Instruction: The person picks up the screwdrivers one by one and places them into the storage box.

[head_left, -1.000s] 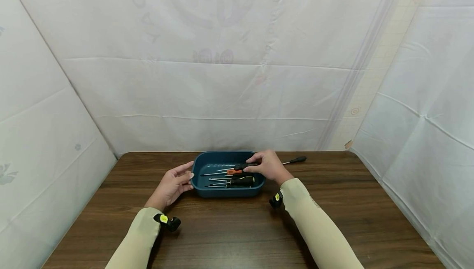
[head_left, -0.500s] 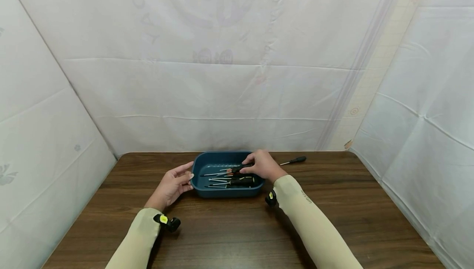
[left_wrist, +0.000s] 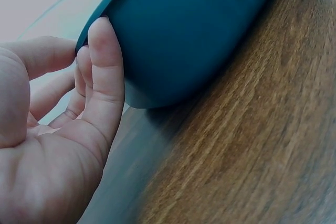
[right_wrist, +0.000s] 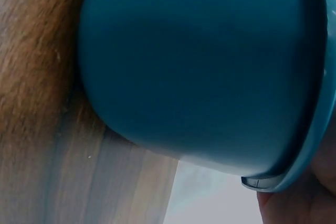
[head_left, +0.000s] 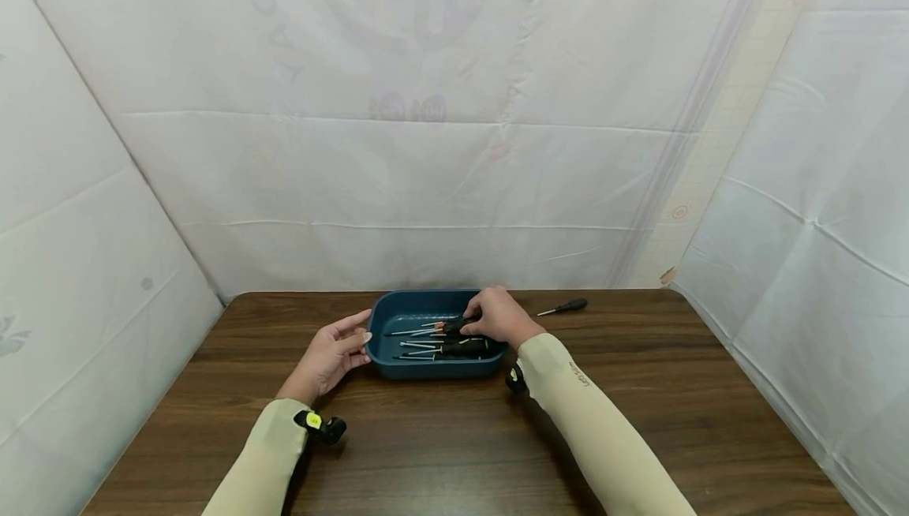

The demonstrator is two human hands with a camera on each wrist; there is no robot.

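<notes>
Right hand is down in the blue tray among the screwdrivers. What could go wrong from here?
1. The screwdrivers lie crossed and overlapping, so lifting one may drag or flip its neighbours out of the blue tray.
2. The left hand only touches the tray's side with straight fingers, so a pull by the right hand could slide the tray.
3. Bare tips point toward the left hand.

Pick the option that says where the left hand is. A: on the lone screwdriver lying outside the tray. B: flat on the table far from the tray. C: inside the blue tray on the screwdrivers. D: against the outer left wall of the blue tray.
D: the left hand rests its fingers against the blue tray from outside, at its left end.
</notes>
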